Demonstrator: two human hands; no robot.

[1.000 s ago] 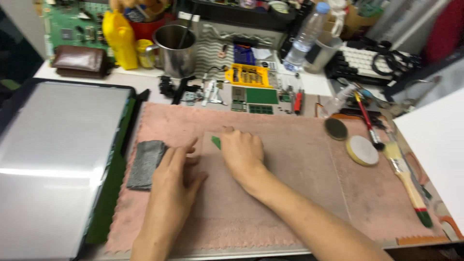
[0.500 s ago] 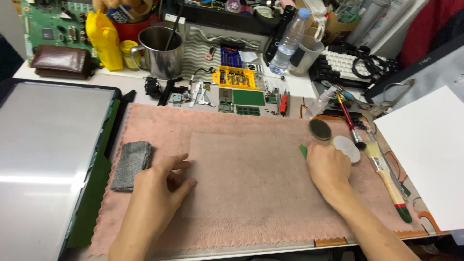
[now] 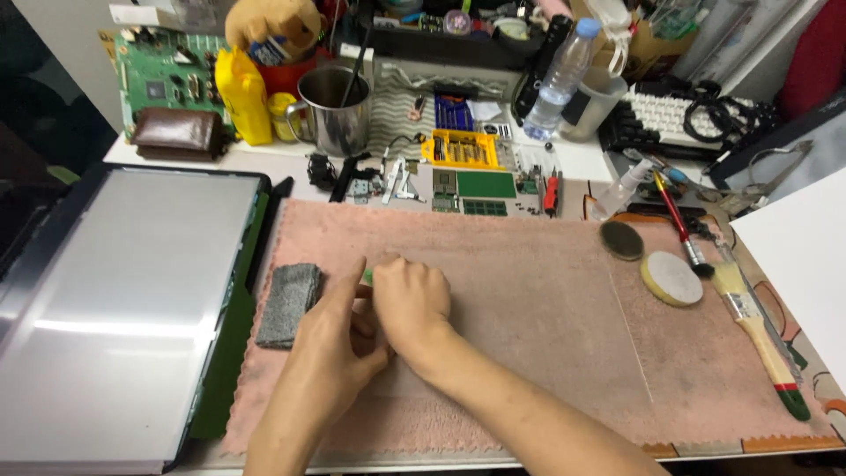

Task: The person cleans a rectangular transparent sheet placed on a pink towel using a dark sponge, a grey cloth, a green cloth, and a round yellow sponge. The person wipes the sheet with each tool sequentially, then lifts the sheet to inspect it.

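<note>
Centrally, right hand (image 3: 410, 304) pressed closed over a small green tool (image 3: 367, 277), only its tip showing, on the pink cloth (image 3: 529, 335), left hand (image 3: 330, 339) open, flat beside it, grey pad (image 3: 289, 304) nearby

White desk (image 3: 582, 163) — cluttered, brightly lit — against a pale wall (image 3: 62, 35)

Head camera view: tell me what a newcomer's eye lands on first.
First, the two hands meeting at the left-middle of the pink towel mat: the right hand pressed down over a small green thing, the left hand beside it, near a folded grey cloth. Next, the big grey panel filling the left side. Behind, the yellow bottle and steel mug stand out in the clutter.
</note>
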